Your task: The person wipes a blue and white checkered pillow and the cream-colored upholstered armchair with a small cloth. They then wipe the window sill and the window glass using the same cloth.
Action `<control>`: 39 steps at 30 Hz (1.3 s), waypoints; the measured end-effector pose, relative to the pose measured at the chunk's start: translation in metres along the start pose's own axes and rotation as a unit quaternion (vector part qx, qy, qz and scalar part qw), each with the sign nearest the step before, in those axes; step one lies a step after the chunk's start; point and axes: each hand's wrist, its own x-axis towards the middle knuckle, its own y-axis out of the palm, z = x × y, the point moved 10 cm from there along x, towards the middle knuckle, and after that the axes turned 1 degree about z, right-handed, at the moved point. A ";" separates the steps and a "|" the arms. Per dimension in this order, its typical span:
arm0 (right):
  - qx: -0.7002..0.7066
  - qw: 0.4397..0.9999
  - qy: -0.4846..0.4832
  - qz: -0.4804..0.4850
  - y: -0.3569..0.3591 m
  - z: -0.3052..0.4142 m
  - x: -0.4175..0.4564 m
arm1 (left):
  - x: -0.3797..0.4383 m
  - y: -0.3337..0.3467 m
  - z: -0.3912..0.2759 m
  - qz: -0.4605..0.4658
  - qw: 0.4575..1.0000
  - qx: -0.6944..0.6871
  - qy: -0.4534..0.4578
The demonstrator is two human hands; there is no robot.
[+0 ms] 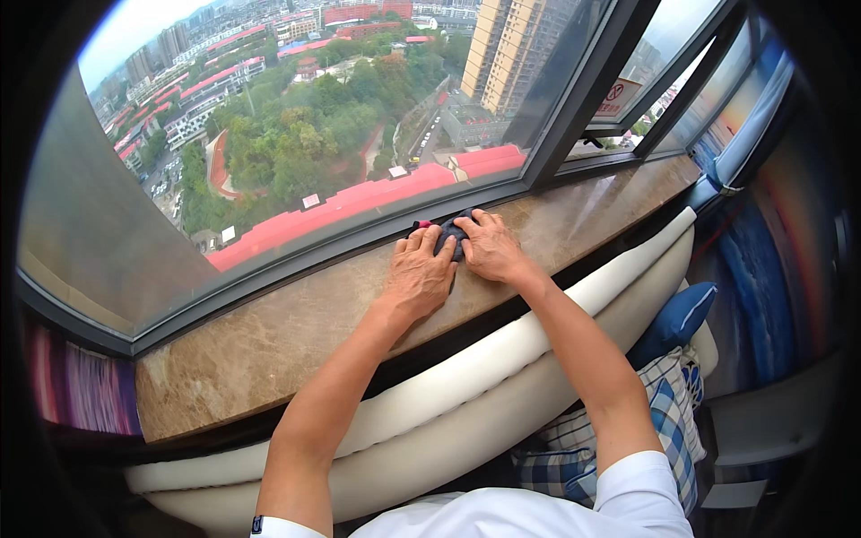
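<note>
Both my hands reach over the sofa back to a brown marble windowsill (289, 336). A bunched dark grey cloth (452, 237) lies on the sill near the window frame. My left hand (422, 269) presses on its left side, the fingers spread over the cloth. From the right, my right hand (490, 246) grips the same cloth with bent fingers. Just beyond my left fingertips shows a small piece of pink and black fabric (420, 224); whether it belongs to the cloth I cannot tell.
A cream sofa back (457, 397) runs along the sill, with a dark gap between. Large window glass (323, 114) rises behind it. At right are a tilted-out window sash (625, 94), a tied blue curtain (736, 148), a blue cushion (675, 323) and checked cushions (662, 417).
</note>
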 end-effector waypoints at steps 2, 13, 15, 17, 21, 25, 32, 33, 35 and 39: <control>-0.014 0.999 -0.036 0.000 0.006 -0.008 0.008 | 0.002 0.000 -0.002 -0.001 1.000 0.022 -0.018; 0.004 0.986 -0.113 0.126 -0.014 -0.014 -0.051 | -0.017 -0.002 -0.064 0.041 0.998 -0.016 0.038; 0.003 0.989 -0.093 0.113 -0.017 -0.033 -0.041 | 0.000 0.010 -0.069 0.034 0.998 -0.001 0.044; -0.009 0.992 -0.065 0.106 -0.021 -0.061 -0.031 | 0.017 0.024 -0.070 0.046 0.998 0.000 0.043; -0.010 0.991 -0.032 0.127 -0.028 -0.107 -0.007 | 0.059 0.055 -0.070 0.056 0.996 0.037 0.066; -0.008 0.997 -0.010 0.072 -0.033 -0.145 0.015 | 0.102 0.077 -0.069 0.055 0.996 0.041 0.048; -0.036 0.988 -0.039 0.142 -0.039 -0.139 0.014 | 0.105 0.081 -0.063 0.080 0.995 0.037 0.051; -0.041 0.987 -0.049 0.150 -0.040 -0.134 0.012 | 0.104 0.078 -0.064 0.084 0.994 0.039 0.055; -0.055 0.986 -0.090 0.128 -0.041 -0.121 0.003 | 0.101 0.072 -0.068 0.094 0.993 0.043 0.063; -0.024 0.981 -0.141 0.134 -0.046 -0.132 -0.037 | 0.083 0.070 -0.115 0.143 0.980 -0.014 0.135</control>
